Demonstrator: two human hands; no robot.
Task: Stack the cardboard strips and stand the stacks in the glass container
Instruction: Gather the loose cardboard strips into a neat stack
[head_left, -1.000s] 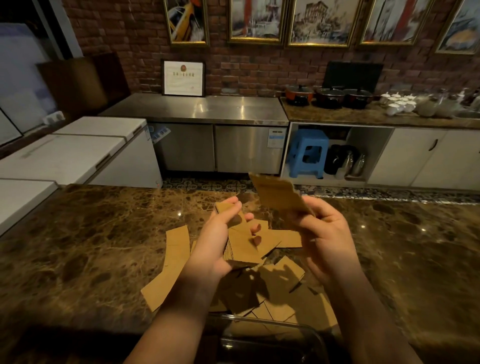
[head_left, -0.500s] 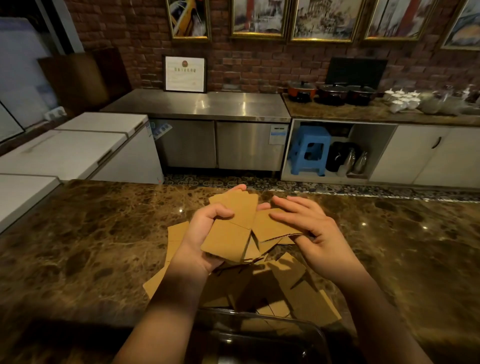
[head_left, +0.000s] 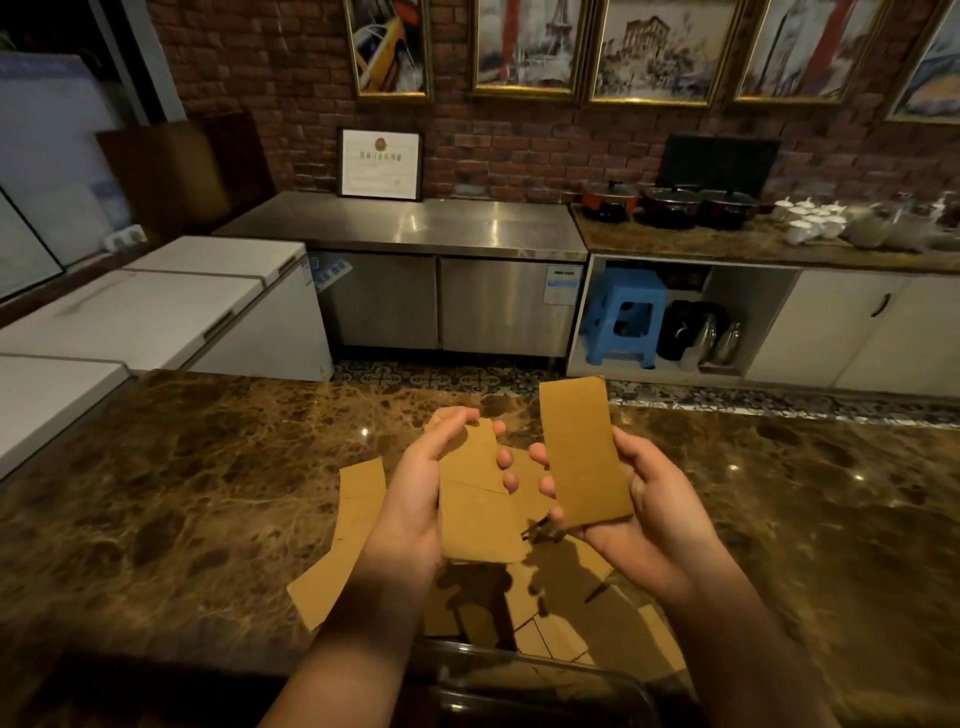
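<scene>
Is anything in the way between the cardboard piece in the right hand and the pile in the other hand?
Nothing visible is. The right hand holds one cardboard strip upright beside the stack gripped in the left hand. Only open air lies between them, with loose strips lying below on the marble counter.

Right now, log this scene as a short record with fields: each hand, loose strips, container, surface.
left hand: holds a small stack of strips
right hand: holds a single strip, upright, apart from the stack
loose strips: scattered flat on the counter under the hands
glass container: at near edge; contents unclear
counter: brown marble
</scene>
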